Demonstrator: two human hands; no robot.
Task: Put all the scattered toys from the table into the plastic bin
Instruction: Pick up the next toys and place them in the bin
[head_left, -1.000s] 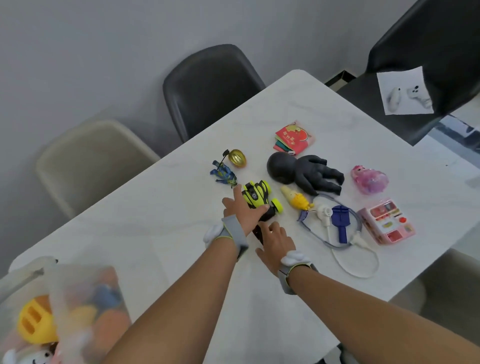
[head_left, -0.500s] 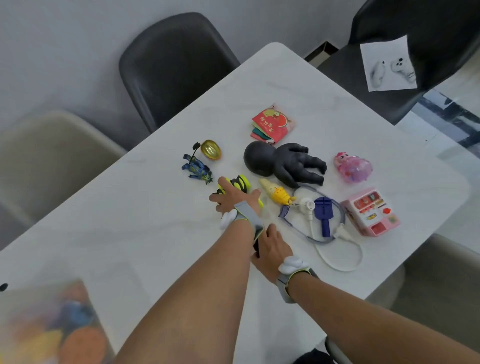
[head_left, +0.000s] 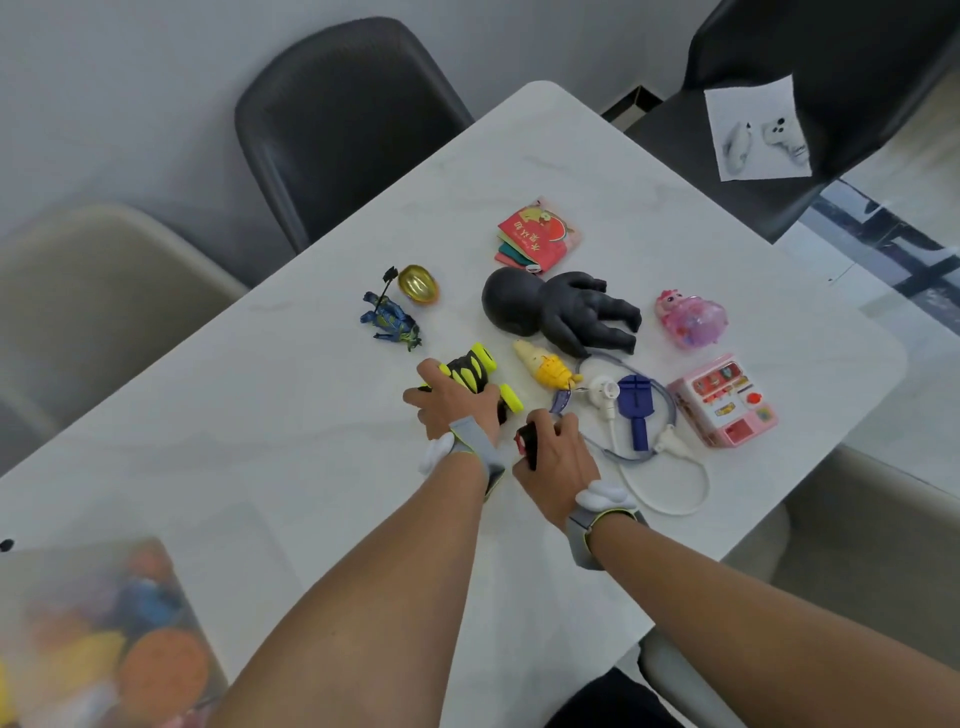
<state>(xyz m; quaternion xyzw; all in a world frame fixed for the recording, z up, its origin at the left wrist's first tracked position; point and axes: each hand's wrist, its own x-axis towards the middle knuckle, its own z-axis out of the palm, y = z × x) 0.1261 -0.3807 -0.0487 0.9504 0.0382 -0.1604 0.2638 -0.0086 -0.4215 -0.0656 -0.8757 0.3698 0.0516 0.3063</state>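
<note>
Both my hands are down on toys at the table's middle.

Nearest me, low on my left, the plastic bin (head_left: 93, 634) sits blurred with toys inside. My right hand (head_left: 553, 457) is closed around a small red-and-black toy (head_left: 525, 441). My left hand (head_left: 449, 402) curls over the yellow-and-black car (head_left: 475, 371), touching it. Just past my right fingertips lies the stethoscope (head_left: 660, 447); beyond, the black doll (head_left: 561, 312), with the cloth book (head_left: 535, 236) farthest.

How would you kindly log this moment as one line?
left hand grips yellow-black car | right hand grips red-black toy | bin partly filled
</note>
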